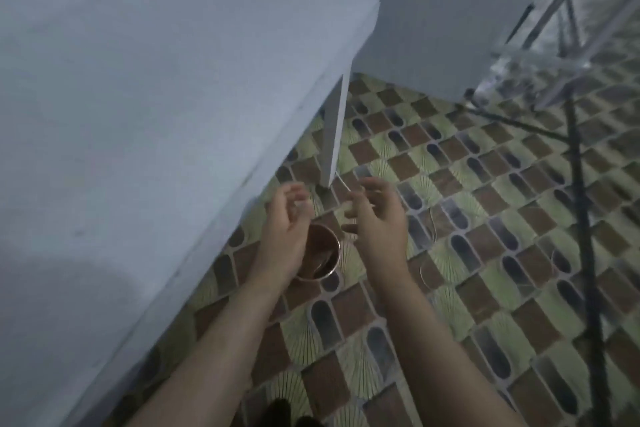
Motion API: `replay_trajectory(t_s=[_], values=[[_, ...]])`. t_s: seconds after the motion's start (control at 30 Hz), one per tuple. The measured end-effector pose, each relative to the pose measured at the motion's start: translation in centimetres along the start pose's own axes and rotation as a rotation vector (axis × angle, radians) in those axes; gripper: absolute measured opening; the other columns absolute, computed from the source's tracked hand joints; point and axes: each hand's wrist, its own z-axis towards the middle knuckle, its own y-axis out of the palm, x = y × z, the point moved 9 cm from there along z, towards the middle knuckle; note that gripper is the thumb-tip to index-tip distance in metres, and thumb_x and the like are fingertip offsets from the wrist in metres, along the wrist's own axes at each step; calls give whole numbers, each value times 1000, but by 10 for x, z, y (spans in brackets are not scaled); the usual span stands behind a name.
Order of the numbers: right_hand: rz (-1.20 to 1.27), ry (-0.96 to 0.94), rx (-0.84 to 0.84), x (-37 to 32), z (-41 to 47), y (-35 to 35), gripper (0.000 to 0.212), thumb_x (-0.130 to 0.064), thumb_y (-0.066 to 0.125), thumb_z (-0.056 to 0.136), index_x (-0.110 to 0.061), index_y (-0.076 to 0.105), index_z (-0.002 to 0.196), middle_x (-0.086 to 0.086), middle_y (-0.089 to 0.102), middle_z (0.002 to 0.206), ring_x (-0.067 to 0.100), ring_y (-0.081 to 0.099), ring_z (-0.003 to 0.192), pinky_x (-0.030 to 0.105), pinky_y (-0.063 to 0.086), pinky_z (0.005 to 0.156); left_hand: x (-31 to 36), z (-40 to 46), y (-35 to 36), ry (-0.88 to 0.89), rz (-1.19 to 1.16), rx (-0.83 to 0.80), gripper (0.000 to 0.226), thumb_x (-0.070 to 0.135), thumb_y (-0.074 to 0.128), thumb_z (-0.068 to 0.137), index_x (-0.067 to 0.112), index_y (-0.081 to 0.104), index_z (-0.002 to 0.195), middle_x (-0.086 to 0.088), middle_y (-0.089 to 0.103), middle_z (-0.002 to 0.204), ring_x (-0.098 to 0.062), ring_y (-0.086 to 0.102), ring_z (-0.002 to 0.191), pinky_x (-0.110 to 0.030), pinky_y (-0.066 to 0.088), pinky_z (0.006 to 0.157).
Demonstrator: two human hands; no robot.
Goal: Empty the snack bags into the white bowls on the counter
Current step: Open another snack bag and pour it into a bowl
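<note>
Hands hang loose and empty, left hand (282, 230) and right hand (375, 218), above a bin (320, 258) beside the surface (156, 80), likely after discarding.

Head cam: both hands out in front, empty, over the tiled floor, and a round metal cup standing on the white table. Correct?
Not quite. In the head view the metal cup is not on the white table; it appears to sit low over the tiled floor, beside the table's edge, partly hidden behind the left hand. The rest holds: both hands are out in front, the right hand too, and both look empty.
</note>
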Motion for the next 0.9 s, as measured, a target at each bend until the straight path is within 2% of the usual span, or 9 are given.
replay_trajectory(t_s=[0.13, 0.23, 0.33, 0.5, 0.63, 0.7, 0.77, 0.83, 0.9], values=[[62, -182, -111, -124, -24, 19, 14, -15, 57, 94, -24, 62, 103, -2, 70, 93, 17, 66, 74, 35, 59, 64, 105, -10, -54, 152, -99, 68, 19, 32, 47, 99, 39, 45, 116, 10, 60, 116, -6, 65, 96, -26, 51, 81], [89, -250, -216, -187, -50, 56, 16, -13, 56, 94, -24, 63, 104, -6, 71, 90, 14, 67, 74, 29, 60, 63, 158, -31, -111, 244, -105, 185, 22, 35, 46, 97, 38, 43, 119, 9, 58, 118, -6, 64, 95, -27, 52, 84], [90, -285, -333, -225, -82, 113, 16, -16, 54, 95, -27, 63, 103, -12, 71, 86, 14, 68, 77, 28, 61, 64, 182, -53, -184, 282, -114, 316, 25, 40, 47, 90, 39, 44, 115, 6, 59, 118, -11, 64, 95, -27, 53, 86], [103, -314, -625, -253, -159, 240, 20, -13, 50, 94, -24, 63, 104, -4, 71, 90, 12, 65, 72, 26, 60, 63, 177, -106, -333, 325, -106, 622, 23, 16, 48, 99, 36, 48, 110, 11, 62, 104, -5, 64, 84, -30, 52, 82], [105, -329, -842, -258, -237, 344, 21, -11, 49, 93, -24, 63, 103, -3, 71, 90, 7, 62, 69, 25, 58, 63, 150, -165, -450, 325, -83, 861, 24, 16, 52, 96, 39, 51, 103, 9, 62, 99, -9, 62, 82, -31, 49, 77], [105, -337, -935, -257, -276, 390, 22, -11, 49, 92, -24, 63, 102, -3, 71, 88, 6, 61, 68, 25, 57, 63, 135, -197, -501, 335, -79, 975, 21, 17, 54, 92, 35, 52, 102, 4, 60, 97, -13, 59, 79, -32, 48, 74], [92, -358, -1017, -255, -314, 433, 22, -10, 48, 92, -24, 63, 101, -4, 70, 86, 5, 61, 67, 26, 56, 64, 118, -227, -547, 306, -38, 1096, 18, 17, 54, 92, 31, 51, 102, 4, 59, 95, -9, 58, 76, -31, 48, 71], [65, -377, -1082, -248, -353, 473, 21, -10, 48, 92, -24, 63, 100, -4, 70, 85, 3, 61, 63, 32, 56, 65, 98, -257, -589, 256, -18, 1208, 16, 25, 53, 88, 30, 51, 103, 7, 58, 96, -8, 57, 79, -31, 47, 73], [38, -398, -1141, -240, -391, 509, 20, -11, 48, 92, -24, 63, 97, -5, 70, 83, 10, 62, 64, 42, 57, 72, 83, -283, -623, 253, 1, 1291, 21, 29, 51, 85, 24, 51, 105, 6, 57, 96, -8, 55, 80, -28, 46, 76]])
